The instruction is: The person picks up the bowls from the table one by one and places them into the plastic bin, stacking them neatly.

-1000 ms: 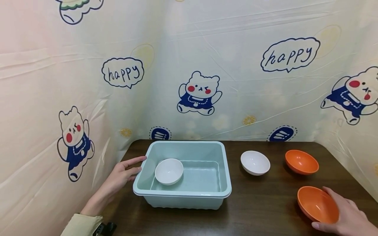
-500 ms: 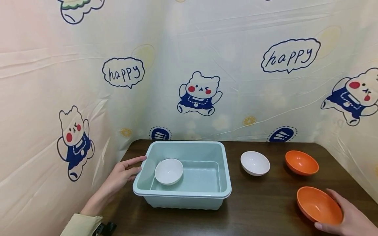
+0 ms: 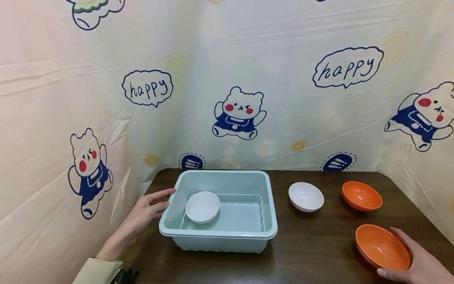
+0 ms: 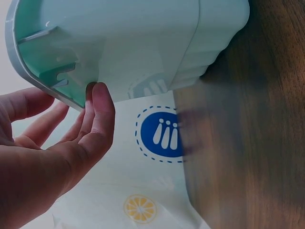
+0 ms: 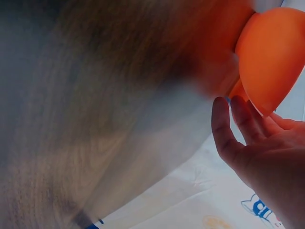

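My left hand (image 3: 145,209) is at the left rim of a pale blue-green plastic basin (image 3: 220,234). In the left wrist view its fingers (image 4: 101,112) reach under the basin's overhanging rim, with another digit at the rim's outer edge. A white bowl (image 3: 202,207) sits upright inside the basin, towards the left. At the front right my right hand (image 3: 422,260) holds an orange bowl (image 3: 382,246) by its right side, thumb in front and fingers behind. The right wrist view has that bowl's smooth outer wall (image 5: 272,59) above the fingers (image 5: 222,121).
Right of the basin a white bowl (image 3: 306,197) stands on the dark wooden table (image 3: 305,252). Beside it, further right, is another orange bowl (image 3: 361,196), behind the held one. A printed cloth (image 3: 276,79) walls in the back and both sides.
My right hand has shifted slightly right, and the orange bowl in it shows a little wider. The left hand, the basin and the other bowls look the same.
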Action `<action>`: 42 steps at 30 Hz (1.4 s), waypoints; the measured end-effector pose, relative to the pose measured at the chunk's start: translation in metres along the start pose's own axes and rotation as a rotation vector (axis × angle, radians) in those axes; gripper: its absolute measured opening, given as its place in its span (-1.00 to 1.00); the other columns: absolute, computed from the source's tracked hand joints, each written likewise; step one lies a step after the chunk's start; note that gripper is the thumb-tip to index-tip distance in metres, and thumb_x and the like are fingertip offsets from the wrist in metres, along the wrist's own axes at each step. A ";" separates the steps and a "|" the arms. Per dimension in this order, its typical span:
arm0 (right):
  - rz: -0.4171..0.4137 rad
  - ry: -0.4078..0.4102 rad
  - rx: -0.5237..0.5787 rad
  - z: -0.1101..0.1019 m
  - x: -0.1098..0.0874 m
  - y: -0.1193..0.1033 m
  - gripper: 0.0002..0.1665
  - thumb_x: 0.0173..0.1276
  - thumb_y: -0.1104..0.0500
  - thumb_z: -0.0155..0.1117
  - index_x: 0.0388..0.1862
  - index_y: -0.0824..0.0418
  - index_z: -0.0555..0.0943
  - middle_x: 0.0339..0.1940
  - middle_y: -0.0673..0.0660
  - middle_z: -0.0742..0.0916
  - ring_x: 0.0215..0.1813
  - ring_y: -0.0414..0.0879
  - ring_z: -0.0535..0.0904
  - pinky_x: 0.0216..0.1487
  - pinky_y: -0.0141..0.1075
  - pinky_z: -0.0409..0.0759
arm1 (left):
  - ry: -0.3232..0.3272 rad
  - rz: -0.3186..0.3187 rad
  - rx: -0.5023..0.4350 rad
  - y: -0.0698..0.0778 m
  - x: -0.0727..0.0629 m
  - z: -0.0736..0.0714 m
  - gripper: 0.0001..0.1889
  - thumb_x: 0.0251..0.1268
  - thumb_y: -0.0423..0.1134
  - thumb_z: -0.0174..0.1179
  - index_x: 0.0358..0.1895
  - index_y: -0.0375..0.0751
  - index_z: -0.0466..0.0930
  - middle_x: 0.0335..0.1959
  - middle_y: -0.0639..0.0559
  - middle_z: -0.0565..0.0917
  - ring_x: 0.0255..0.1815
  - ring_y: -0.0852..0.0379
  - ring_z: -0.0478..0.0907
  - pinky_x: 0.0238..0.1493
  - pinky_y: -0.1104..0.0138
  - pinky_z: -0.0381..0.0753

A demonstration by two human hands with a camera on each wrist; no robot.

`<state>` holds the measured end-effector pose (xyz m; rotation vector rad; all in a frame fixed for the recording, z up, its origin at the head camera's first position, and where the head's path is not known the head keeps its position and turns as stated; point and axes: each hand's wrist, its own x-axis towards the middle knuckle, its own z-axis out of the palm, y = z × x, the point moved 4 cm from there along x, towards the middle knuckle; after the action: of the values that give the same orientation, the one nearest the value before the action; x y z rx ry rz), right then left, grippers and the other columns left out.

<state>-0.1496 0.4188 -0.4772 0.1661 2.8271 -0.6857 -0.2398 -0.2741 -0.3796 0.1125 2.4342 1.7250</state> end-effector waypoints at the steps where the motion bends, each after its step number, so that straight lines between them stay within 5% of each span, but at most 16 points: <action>1: 0.004 0.005 0.001 0.000 0.000 0.001 0.47 0.21 -0.31 0.59 0.52 0.66 -0.05 0.31 0.77 0.36 0.12 0.49 0.51 0.01 0.33 0.60 | 0.001 0.000 0.004 0.000 0.000 0.000 -0.47 0.66 -0.31 0.06 0.57 -0.37 0.32 0.54 -0.40 0.35 0.24 -0.12 0.64 0.06 0.20 0.72; 19: 0.117 -0.031 0.200 0.000 0.002 0.000 0.47 0.27 -0.28 0.55 0.57 0.60 -0.14 0.34 0.74 0.29 0.16 0.41 0.50 0.04 0.18 0.61 | 0.002 0.001 -0.013 -0.002 0.000 -0.001 -0.47 0.65 -0.31 0.09 0.57 -0.36 0.33 0.53 -0.39 0.37 0.24 -0.10 0.64 0.04 0.21 0.73; 42: 0.087 0.017 0.299 -0.005 0.000 -0.024 0.41 0.32 -0.21 0.54 0.60 0.58 -0.14 0.42 0.73 0.22 0.24 0.48 0.44 0.10 0.26 0.62 | -0.003 0.009 -0.023 -0.003 0.001 -0.001 -0.46 0.65 -0.29 0.10 0.57 -0.37 0.33 0.53 -0.39 0.37 0.24 -0.09 0.64 0.04 0.22 0.72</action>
<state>-0.1542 0.4005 -0.4621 0.3430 2.6983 -1.0877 -0.2413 -0.2758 -0.3817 0.1239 2.4144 1.7555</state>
